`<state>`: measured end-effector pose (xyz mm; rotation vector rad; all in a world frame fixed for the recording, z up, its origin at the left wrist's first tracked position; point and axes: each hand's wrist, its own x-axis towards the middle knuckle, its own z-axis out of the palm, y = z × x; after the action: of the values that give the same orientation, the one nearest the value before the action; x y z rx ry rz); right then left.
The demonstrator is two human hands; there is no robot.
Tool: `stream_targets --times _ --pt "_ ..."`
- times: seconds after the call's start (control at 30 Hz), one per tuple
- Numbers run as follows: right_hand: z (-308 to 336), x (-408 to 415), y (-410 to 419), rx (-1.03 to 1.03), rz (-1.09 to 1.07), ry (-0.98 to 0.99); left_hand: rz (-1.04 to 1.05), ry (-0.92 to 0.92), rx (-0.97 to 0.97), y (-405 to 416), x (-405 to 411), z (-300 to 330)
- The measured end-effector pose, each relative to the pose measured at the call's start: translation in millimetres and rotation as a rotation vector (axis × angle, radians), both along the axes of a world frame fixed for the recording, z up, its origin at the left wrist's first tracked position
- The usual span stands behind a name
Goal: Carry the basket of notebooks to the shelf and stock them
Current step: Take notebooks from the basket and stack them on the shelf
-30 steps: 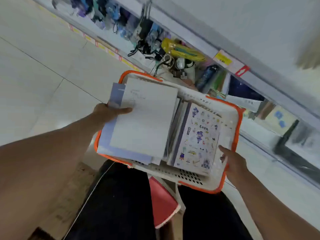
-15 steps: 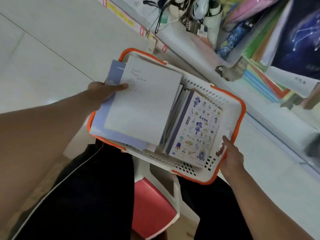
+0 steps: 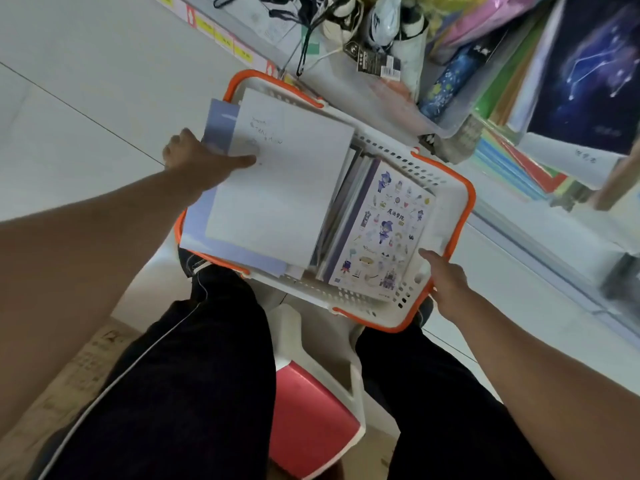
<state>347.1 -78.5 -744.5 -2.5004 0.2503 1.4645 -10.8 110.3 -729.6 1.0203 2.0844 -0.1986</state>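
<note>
White basket point(image 3: 446, 188), orange-rimmed, held above the knees beside the shelf point(image 3: 519, 216); long axis upper-left to lower-right. Left hand point(image 3: 197, 157) clamps white sheet point(image 3: 284, 188) and rim; right hand point(image 3: 446, 282) grips near corner. Sticker-print notebook point(image 3: 381, 233) lies lengthwise inside.

The basket point(image 3: 460, 206) is white with an orange rim. In it lie a plain white notebook point(image 3: 287, 188), a pale lavender one point(image 3: 218, 123) and a white cover point(image 3: 384, 233) printed with small purple cartoon figures. The stool point(image 3: 311, 414) is red and white.
</note>
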Motion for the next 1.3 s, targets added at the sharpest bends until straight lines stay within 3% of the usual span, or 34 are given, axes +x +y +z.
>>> stream_targets --times 0.07,0.13,0.23,0.3,0.43,0.5,0.6,0.67,0.77,1.03,1.2,1.3 --pt "20.4 -7.7 10.6 -0.080 0.277 -0.178 -0.186 0.098 0.187 -12.4 20.1 28.1" --pt "48.1 -24.8 21.3 0.076 0.454 -0.239 -0.231 -0.054 0.327 -32.4 43.5 58.3" --pt "79.2 -51.6 32.5 0.244 0.788 0.013 -0.250 -0.373 0.129 -62.3 72.0 77.9" --pt "81.3 -63.8 39.0 0.289 0.989 0.158 -0.272 -0.460 0.007 -75.2 91.4 78.1" --pt "38.8 -66.4 59.5 0.371 1.287 0.070 -0.525 -0.496 -0.017 -96.4 115.5 39.7" --pt "9.6 -54.4 75.2 0.404 1.611 -0.004 -0.798 -0.485 0.082 -94.3 123.6 19.8" --pt "-24.2 -46.1 102.9 0.483 2.011 -0.090 -1.242 -0.280 0.263 -76.1 122.7 1.2" --pt "-34.9 -47.0 116.8 0.448 2.134 -0.139 -1.358 -0.259 0.292 -63.3 122.3 -6.3" --pt "-37.8 -43.3 125.7 0.404 2.234 -0.146 -1.343 -0.326 0.241 -49.3 124.2 -11.9" --pt "-29.7 -47.0 114.0 0.514 2.217 -0.314 -1.479 -0.156 0.120 -66.5 134.9 5.5" --pt "13.3 -52.7 109.5 0.513 2.167 -0.270 -1.068 -0.285 0.105 -94.5 133.3 28.5" --pt "44.7 -54.4 103.6 0.826 1.957 -0.274 -0.717 -0.568 0.041 -97.8 130.7 38.9"
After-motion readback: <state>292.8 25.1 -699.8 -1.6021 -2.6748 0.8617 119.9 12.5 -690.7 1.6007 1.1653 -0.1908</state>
